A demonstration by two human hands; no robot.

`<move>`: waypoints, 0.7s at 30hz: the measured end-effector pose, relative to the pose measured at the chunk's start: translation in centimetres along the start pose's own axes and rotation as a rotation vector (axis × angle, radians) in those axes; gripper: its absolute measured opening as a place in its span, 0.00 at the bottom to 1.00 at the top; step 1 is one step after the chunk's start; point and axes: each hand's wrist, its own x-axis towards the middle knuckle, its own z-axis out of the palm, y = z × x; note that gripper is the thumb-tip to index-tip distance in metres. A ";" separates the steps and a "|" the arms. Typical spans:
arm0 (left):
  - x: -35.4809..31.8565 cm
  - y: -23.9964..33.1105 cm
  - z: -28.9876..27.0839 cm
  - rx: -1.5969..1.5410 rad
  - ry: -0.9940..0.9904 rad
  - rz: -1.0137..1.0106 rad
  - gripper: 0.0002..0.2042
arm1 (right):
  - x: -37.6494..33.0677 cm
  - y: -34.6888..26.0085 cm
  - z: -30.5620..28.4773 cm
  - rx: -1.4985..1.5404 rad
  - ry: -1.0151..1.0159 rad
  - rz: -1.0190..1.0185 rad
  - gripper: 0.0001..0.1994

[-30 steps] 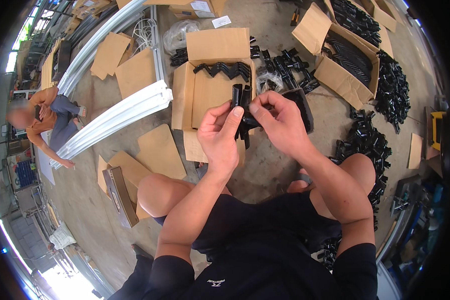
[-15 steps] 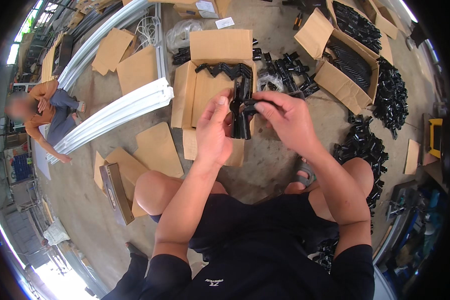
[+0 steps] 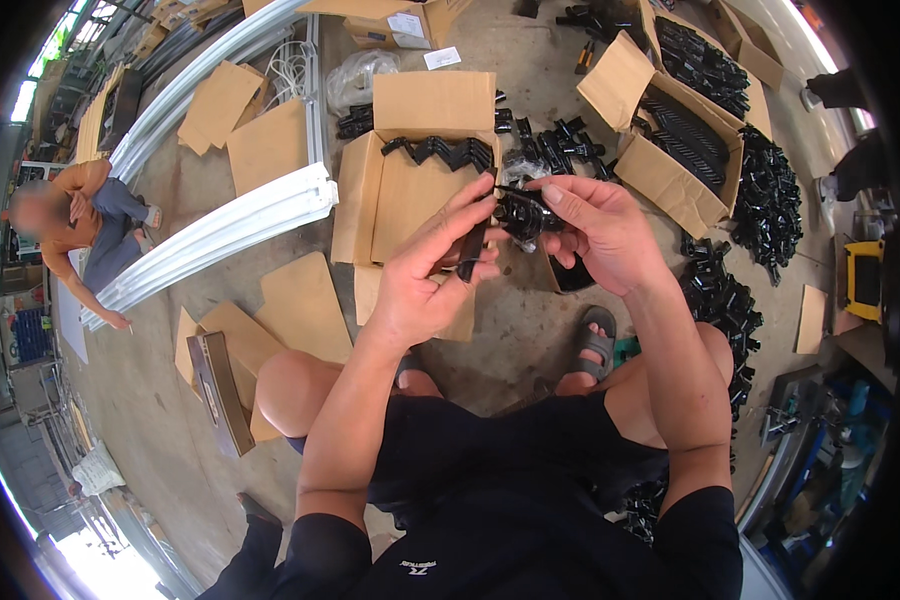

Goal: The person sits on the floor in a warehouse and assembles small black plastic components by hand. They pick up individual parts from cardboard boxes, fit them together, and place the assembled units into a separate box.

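My left hand (image 3: 420,275) is closed around a long, narrow black fitting (image 3: 473,250), with fingers along its sides. Pinched in my right hand (image 3: 605,235) is another black shiny fitting (image 3: 526,214), close beside the first one. My fingers partly cover both pieces, and I cannot tell whether they are joined. Beneath my hands stands an open cardboard box (image 3: 354,205) with raised flaps. Along its far side lies a row of black zigzag-shaped fittings (image 3: 440,152).
Loose black fittings (image 3: 730,300) are heaped to my right, near another carton (image 3: 670,187) filled with them. White metal profiles (image 3: 230,240) and flat cardboard (image 3: 305,300) lie at left. One person (image 3: 80,225) sits at far left; someone's dark-clad leg (image 3: 855,165) shows at far right.
The upright black fittings held between my hands have turned, and my right hand has drawn back a little with one piece. Dark-clad legs have come into view at far right.
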 end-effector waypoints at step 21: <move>-1.2 -1.7 1.2 0.230 0.036 -0.183 0.17 | -1.7 0.7 1.7 -0.847 -0.160 -0.520 0.20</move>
